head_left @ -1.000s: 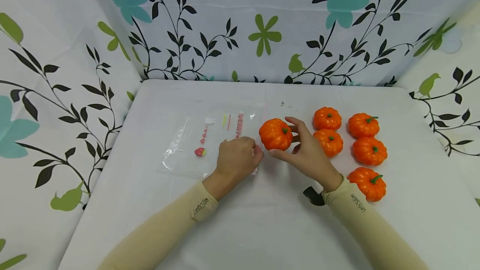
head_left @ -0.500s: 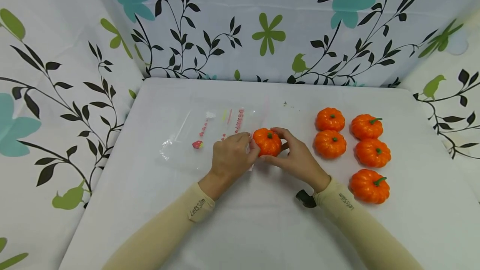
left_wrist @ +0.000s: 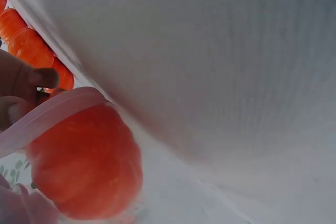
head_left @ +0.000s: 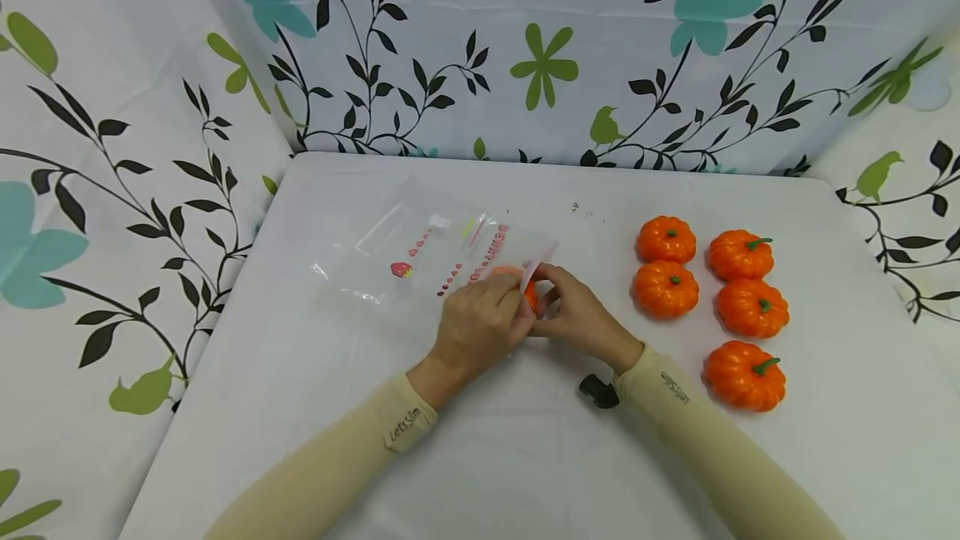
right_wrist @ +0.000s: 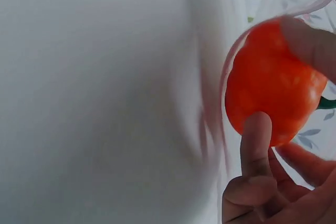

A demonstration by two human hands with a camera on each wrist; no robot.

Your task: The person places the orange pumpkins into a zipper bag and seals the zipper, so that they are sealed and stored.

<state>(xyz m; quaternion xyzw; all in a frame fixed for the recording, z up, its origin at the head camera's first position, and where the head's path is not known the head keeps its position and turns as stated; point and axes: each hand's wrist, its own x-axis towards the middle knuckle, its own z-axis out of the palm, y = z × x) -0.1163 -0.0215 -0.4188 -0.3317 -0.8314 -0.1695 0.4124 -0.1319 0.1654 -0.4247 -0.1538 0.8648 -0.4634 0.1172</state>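
Note:
A small orange pumpkin (head_left: 532, 298) with a green stem sits in the mouth of a clear zip bag (head_left: 367, 244) with red print. My right hand (head_left: 581, 317) holds the pumpkin from the right, its thumb and fingertips on the orange skin in the right wrist view. With curled fingers my left hand (head_left: 482, 322) pinches the bag at its mouth. Through the plastic, most of the pumpkin (left_wrist: 86, 166) shows behind the bag's pinkish rim (left_wrist: 58, 109) in the left wrist view. The left fingertips are largely hidden.
Several more orange pumpkins (head_left: 752, 307) stand in two columns on the white table (head_left: 525, 457), right of my hands. A black wrist-worn piece (head_left: 599, 391) hangs by my right cuff. Patterned cloth (head_left: 450, 23) borders the table at the back and sides.
The pumpkin has moved left and down from beside the bag into its mouth, carried by my right hand. The bag's open end has lifted and now partly covers it.

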